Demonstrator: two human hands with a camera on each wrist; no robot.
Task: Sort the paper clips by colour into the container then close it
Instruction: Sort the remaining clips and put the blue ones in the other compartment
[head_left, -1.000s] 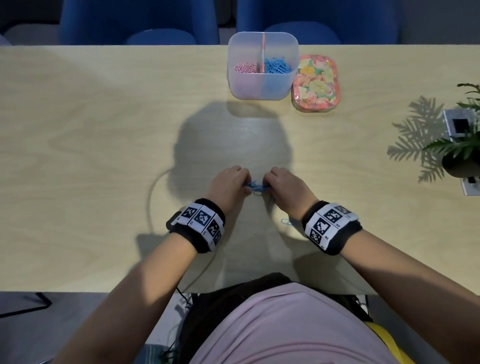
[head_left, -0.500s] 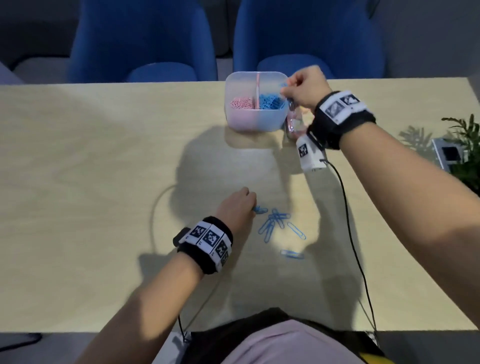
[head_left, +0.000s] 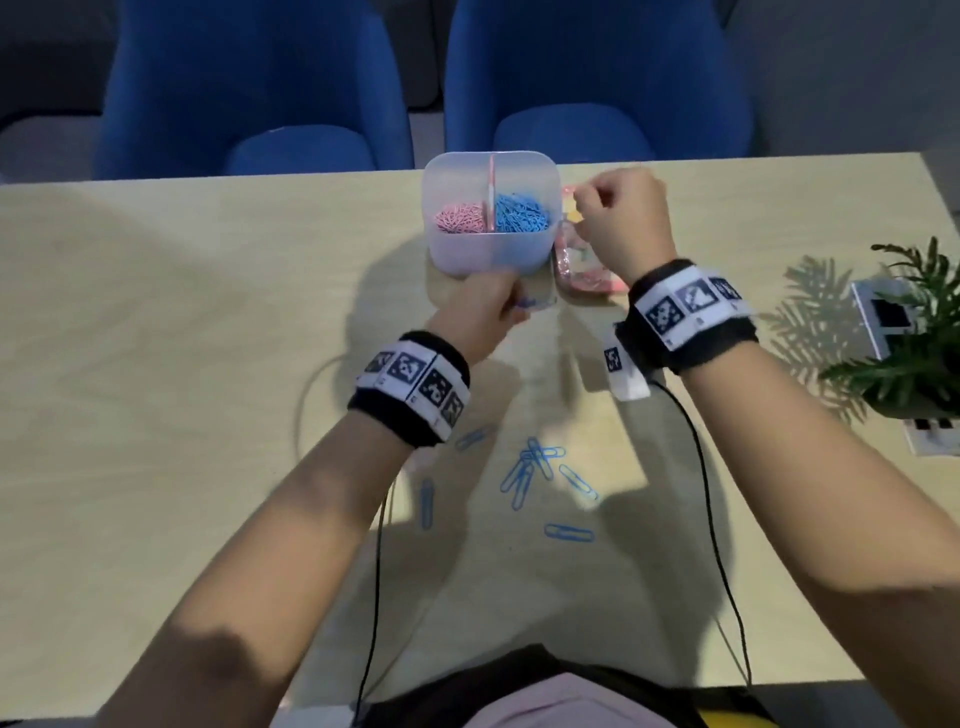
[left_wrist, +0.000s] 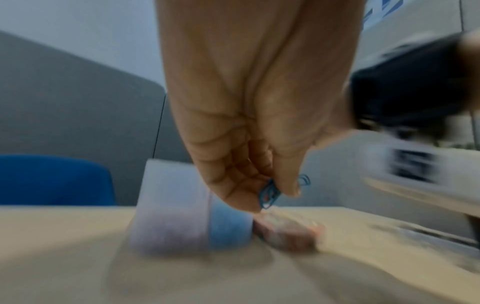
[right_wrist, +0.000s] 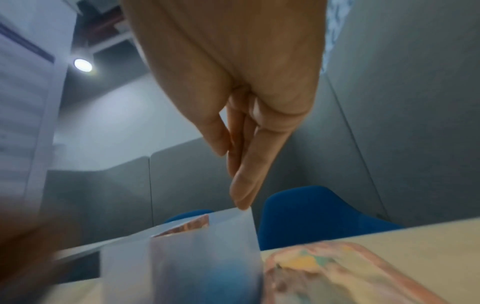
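A translucent container (head_left: 488, 254) (left_wrist: 176, 205) (right_wrist: 207, 246) stands at the table's far edge. Its divider separates pink clips (head_left: 460, 221) on the left from blue clips (head_left: 522, 218) on the right. Its flowered lid (head_left: 576, 265) (right_wrist: 337, 271) lies just to the right. My left hand (head_left: 498, 306) (left_wrist: 272, 197) hovers at the container's near wall, pinching a few blue paper clips (left_wrist: 270, 193). My right hand (head_left: 618, 218) (right_wrist: 231, 179) hangs over the lid beside the container's right rim, fingers together and holding nothing. Several loose blue clips (head_left: 530, 467) lie on the table near me.
A potted plant (head_left: 914, 332) and a white socket box (head_left: 883, 312) sit at the table's right edge. Two blue chairs (head_left: 260, 88) stand behind the table. Black cables (head_left: 711, 493) trail from my wrists across the table (head_left: 156, 364).
My left hand rose from the loose clips and moved forward to the container with blue clips. My right hand, which had gone to the container, shifted slightly right over the lid.
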